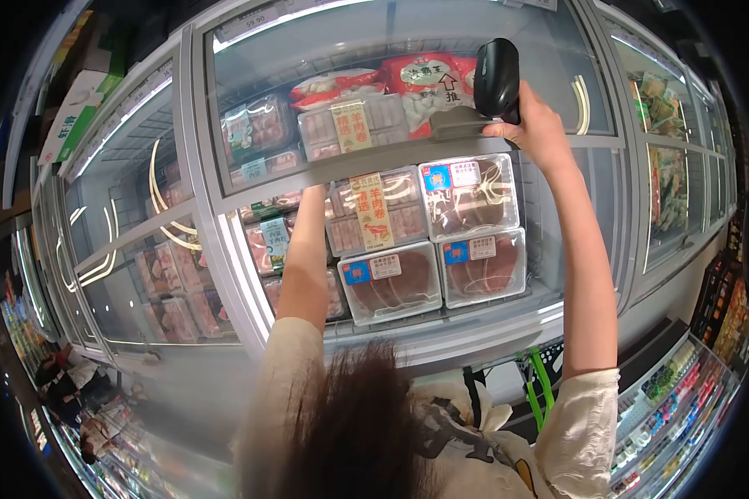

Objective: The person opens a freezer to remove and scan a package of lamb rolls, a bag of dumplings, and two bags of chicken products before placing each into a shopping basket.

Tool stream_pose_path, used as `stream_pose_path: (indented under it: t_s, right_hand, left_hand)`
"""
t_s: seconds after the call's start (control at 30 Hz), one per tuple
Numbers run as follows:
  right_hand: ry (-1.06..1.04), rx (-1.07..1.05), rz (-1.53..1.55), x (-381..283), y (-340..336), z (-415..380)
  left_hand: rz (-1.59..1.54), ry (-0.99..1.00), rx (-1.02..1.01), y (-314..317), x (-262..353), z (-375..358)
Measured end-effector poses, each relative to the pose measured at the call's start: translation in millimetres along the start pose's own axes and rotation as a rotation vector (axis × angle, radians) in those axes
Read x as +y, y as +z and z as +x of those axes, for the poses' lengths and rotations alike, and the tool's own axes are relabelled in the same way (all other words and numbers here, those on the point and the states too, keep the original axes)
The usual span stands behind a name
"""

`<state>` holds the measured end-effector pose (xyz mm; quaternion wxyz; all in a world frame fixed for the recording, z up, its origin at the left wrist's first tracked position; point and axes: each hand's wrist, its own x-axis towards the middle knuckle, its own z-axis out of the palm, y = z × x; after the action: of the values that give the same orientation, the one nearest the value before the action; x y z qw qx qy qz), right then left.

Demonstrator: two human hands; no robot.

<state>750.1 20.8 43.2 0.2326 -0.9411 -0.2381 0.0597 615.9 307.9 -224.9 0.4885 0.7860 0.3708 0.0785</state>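
In my right hand (pixel 538 129) is a black handheld barcode scanner (pixel 497 79), with fingers wrapped behind it. The thumb of that hand lies against the grey handle (pixel 460 122) of the freezer's sliding glass lid (pixel 341 158). My left forearm (pixel 306 258) reaches down into the freezer, and the fingers are hidden under the lid's frame. Beside that arm sits a clear pack of rolled meat slices (pixel 374 212) with a yellow label. Trays of dark red meat (pixel 391 283) with blue-and-white labels lie to its right and in front.
Under the glass lie another meat-roll pack (pixel 352 126) and red-and-white bags (pixel 420 87). More meat packs (pixel 270 245) are left of my arm. Neighbouring freezer sections (pixel 674 150) flank this one. Shelves of goods (pixel 678 407) stand at lower right; people (pixel 71 387) are at lower left.
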Motion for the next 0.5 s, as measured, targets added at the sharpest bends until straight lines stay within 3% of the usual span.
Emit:
stream_pose_path:
  t_s: [0.33,0.5]
  right_hand:
    - [0.005,-0.013,0.01,-6,-5,0]
    - [-0.025,-0.012,0.002,-2,-2,1]
  left_hand:
    - [0.008,-0.014,-0.28,-18,15,-13]
    - [0.168,0.108,-0.452,-12,42,-26]
